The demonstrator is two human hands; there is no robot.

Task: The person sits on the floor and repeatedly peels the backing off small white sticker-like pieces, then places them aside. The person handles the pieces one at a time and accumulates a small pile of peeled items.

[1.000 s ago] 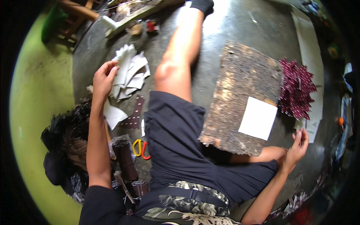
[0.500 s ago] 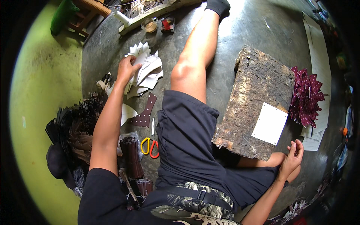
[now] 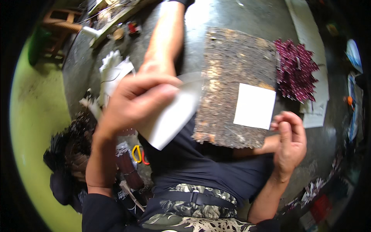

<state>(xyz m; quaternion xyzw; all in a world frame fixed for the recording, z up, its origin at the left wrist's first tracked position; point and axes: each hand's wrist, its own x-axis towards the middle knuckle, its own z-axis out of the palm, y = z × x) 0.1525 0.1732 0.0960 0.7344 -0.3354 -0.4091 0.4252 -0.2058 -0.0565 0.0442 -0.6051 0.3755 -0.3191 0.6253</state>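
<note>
A white cut piece [image 3: 174, 118], blurred by motion, is pinched between the thumb and fingers of my left hand [image 3: 141, 98]. It hangs above my lap, just left of a thick, rough brown-black block [image 3: 220, 69]. On the block's near right part lies a white square sheet [image 3: 255, 105]. My right hand [image 3: 290, 139] is beside the block's right edge, close to the sheet's lower right corner. Its fingers are curled and apart, with nothing seen in them. Past the block's right side sits a fanned pile of maroon dotted pieces [image 3: 297, 71].
A pile of white cut pieces [image 3: 116, 71] lies on the floor at the far left. Yellow-and-red-handled scissors [image 3: 137, 154] and dark bundles [image 3: 128, 170] lie by my left thigh. Long pale sheets [image 3: 315, 62] stretch along the right. A glass [image 3: 118, 33] stands far left.
My left hand has come from the white pile toward the block, carrying a white piece. My right hand has moved a little nearer the white square. The whole view has shifted.
</note>
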